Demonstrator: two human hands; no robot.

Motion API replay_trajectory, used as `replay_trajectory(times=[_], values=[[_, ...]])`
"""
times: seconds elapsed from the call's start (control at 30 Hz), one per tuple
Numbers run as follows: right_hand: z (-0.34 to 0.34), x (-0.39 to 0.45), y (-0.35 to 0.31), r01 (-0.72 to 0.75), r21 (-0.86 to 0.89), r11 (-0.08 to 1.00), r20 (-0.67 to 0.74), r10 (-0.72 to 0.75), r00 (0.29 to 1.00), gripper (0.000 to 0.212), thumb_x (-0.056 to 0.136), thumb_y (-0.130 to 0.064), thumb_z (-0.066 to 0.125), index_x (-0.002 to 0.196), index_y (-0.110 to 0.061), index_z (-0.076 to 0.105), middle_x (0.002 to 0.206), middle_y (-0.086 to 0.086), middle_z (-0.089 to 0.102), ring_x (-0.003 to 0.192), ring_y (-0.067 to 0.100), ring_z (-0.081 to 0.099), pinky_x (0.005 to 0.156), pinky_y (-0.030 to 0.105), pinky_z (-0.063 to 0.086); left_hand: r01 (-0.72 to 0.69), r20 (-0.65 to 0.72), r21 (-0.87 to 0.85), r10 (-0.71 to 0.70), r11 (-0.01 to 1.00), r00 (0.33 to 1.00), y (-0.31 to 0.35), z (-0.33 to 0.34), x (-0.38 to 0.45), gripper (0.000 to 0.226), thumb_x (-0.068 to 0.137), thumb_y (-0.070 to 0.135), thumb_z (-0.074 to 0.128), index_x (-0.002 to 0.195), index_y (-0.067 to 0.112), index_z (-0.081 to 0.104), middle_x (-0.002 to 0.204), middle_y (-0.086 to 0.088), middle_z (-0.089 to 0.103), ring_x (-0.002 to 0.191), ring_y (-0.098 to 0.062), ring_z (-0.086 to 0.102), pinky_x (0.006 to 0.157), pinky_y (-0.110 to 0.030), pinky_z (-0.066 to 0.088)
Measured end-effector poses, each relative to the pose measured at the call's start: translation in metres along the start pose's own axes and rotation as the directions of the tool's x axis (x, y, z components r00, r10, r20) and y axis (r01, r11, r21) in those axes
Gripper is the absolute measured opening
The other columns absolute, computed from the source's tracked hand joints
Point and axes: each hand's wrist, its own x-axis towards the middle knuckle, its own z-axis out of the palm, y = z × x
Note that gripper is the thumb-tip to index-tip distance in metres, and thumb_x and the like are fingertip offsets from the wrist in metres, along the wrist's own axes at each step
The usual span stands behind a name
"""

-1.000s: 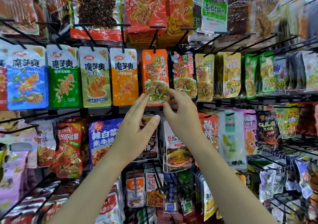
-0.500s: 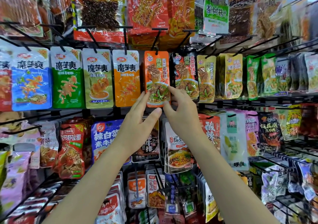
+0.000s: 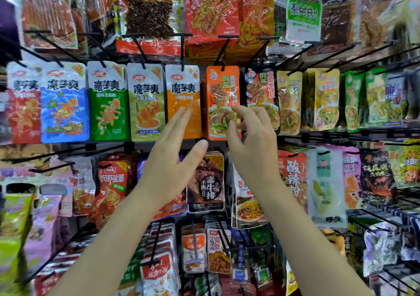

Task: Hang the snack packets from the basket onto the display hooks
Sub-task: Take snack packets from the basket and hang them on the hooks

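Orange packet hangs upright on its black hook in the middle row, long axis vertical, just above and beyond both hands. Right hand nearer, fingers loosely curled at its lower edge, seemingly gripping nothing; left hand flat and released beside it. Flanked closely by orange konjac packet and dark packet; basket out of view.

Both bare forearms reach up and forward. The left hand is spread flat, fingers straight, thumb out. The right hand has loosely curled fingers, holding nothing.
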Motion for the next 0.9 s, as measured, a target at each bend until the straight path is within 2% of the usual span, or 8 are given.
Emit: replay_trajectory(times=[0.1,0.2,0.3,0.4,0.53,0.7,0.8,0.9], values=[[0.017,0.009,-0.018,-0.018,0.067,0.998,0.082,0.012,0.997,0.025,0.098,-0.012,0.059,0.122,-0.005,0.065,0.105,-0.001,0.056,0.092,0.012,0.054,0.085,0.017,0.043,-0.084,-0.067,0.212,0.1,0.974,0.993,-0.019,-0.029,0.001,0.066,0.098,0.051,0.042,0.157,0.024,0.031,0.165,0.008,0.026,0.152,-0.007,0.019,0.122,-0.029,0.016],[0.038,0.019,-0.037,-0.025,0.054,0.998,0.205,0.014,0.979,0.027,0.098,-0.014,0.062,0.124,-0.005,0.064,0.109,0.003,0.059,0.098,0.015,0.054,0.089,0.008,0.034,-0.098,-0.104,0.458,0.163,0.883,0.981,-0.047,-0.055,0.002,0.065,0.098,0.049,0.039,0.152,0.013,0.042,0.158,-0.008,0.038,0.148,-0.025,0.031,0.122,-0.045,0.023],[0.058,0.03,-0.048,0.014,-0.016,1.0,0.311,-0.009,0.95,0.035,0.098,-0.02,0.062,0.132,-0.011,0.061,0.119,0.007,0.055,0.112,0.023,0.053,0.097,0.03,0.043,-0.063,-0.068,0.618,0.133,0.784,0.989,-0.074,-0.074,0.004,0.066,0.098,0.052,0.036,0.15,0.012,0.046,0.158,-0.013,0.039,0.149,-0.03,0.03,0.122,-0.053,0.02],[0.07,0.034,-0.052,0.091,-0.153,0.984,0.348,-0.032,0.937,0.04,0.096,-0.023,0.065,0.135,-0.017,0.06,0.119,0.012,0.05,0.112,0.031,0.05,0.094,0.044,0.047,-0.085,-0.019,0.659,0.129,0.748,0.991,-0.088,-0.08,0.003,0.068,0.098,0.056,0.032,0.15,0.016,0.046,0.16,-0.012,0.037,0.151,-0.027,0.027,0.122,-0.054,0.017],[0.076,0.031,-0.054,0.104,-0.243,0.964,0.327,-0.019,0.945,0.04,0.096,-0.025,0.065,0.134,-0.016,0.061,0.117,0.013,0.049,0.111,0.031,0.048,0.091,0.044,0.048,-0.118,-0.01,0.641,0.163,0.758,0.987,-0.09,-0.082,0.004,0.067,0.099,0.057,0.031,0.15,0.017,0.048,0.16,-0.011,0.037,0.151,-0.027,0.028,0.122,-0.053,0.017],[0.083,0.029,-0.07,0.124,-0.198,0.972,0.249,-0.072,0.966,0.034,0.095,-0.023,0.064,0.128,-0.011,0.064,0.114,0.015,0.052,0.107,0.033,0.051,0.086,0.044,0.047,-0.107,-0.097,0.612,0.209,0.784,0.973,-0.101,-0.103,-0.005,0.061,0.099,0.053,0.036,0.145,0.017,0.053,0.158,-0.01,0.04,0.147,-0.031,0.031,0.12,-0.055,0.023],[0.094,0.026,-0.087,0.169,-0.169,0.971,0.301,-0.112,0.947,0.037,0.096,-0.031,0.058,0.13,-0.018,0.064,0.126,0.014,0.053,0.119,0.035,0.048,0.094,0.047,0.041,-0.033,-0.168,0.636,0.18,0.771,0.969,-0.118,-0.124,-0.011,0.061,0.099,0.052,0.037,0.144,0.014,0.054,0.156,-0.016,0.041,0.146,-0.035,0.033,0.12,-0.056,0.024],[0.104,0.023,-0.095,0.139,-0.195,0.971,0.363,-0.061,0.93,0.043,0.098,-0.043,0.048,0.137,-0.029,0.059,0.146,0.007,0.045,0.137,0.031,0.035,0.106,0.052,0.033,-0.032,-0.156,0.66,0.178,0.751,0.972,-0.129,-0.133,-0.012,0.062,0.099,0.053,0.036,0.142,0.013,0.055,0.156,-0.017,0.041,0.146,-0.035,0.033,0.119,-0.055,0.024]])
